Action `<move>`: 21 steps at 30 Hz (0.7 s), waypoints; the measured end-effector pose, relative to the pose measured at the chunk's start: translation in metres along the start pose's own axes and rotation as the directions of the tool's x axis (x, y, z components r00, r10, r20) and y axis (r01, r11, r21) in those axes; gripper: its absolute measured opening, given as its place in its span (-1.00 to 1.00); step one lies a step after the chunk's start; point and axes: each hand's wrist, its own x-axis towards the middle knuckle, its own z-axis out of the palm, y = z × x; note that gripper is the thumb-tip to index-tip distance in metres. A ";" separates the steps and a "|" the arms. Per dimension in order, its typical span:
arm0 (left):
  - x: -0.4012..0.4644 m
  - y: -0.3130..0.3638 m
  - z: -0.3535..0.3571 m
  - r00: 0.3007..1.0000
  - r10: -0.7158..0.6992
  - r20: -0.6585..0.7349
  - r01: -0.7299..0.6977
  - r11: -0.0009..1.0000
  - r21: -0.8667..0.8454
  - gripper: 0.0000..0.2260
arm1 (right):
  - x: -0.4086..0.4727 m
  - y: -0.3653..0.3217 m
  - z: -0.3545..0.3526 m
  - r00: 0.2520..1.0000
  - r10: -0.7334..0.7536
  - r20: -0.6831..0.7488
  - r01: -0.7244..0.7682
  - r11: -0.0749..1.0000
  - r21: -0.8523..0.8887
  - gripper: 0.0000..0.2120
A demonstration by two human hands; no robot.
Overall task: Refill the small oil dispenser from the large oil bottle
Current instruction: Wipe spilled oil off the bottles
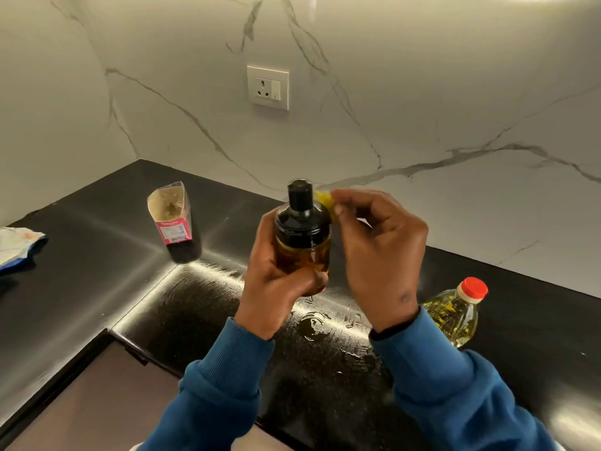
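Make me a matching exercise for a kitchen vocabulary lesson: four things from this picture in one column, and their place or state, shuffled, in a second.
Things:
1. small oil dispenser
2. large oil bottle
3. open carton
4. yellow scrap

Place or state:
A. pinched in the right hand
B. standing on the counter, far left
C. gripped in the left hand
D. on the counter at right, red cap on

Pairs: 1-C, 2-D, 3-B, 4-A

Home kitchen, by the look: black polished desk (pixel 97 271) in a corner, veined marble wall (pixel 422 92) with a socket (pixel 267 87), large oil bottle (pixel 455 315), opened food carton (pixel 170 214).
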 end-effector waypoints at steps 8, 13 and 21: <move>0.008 0.002 -0.009 1.000 0.006 -0.014 -0.007 0.999 -0.050 -0.41 | -0.041 0.026 -0.003 0.971 0.225 0.081 -0.223 0.974 -0.033 -0.79; 0.003 0.000 -0.006 0.994 0.007 -0.108 -0.016 0.997 -0.077 -0.35 | -0.031 -0.004 -0.006 0.992 0.068 0.105 -0.071 0.997 0.025 -0.85; 0.004 0.004 -0.007 0.996 0.082 -0.046 -0.085 0.994 -0.069 -0.52 | -0.018 0.007 -0.003 0.973 0.148 0.174 -0.130 0.985 -0.114 -0.79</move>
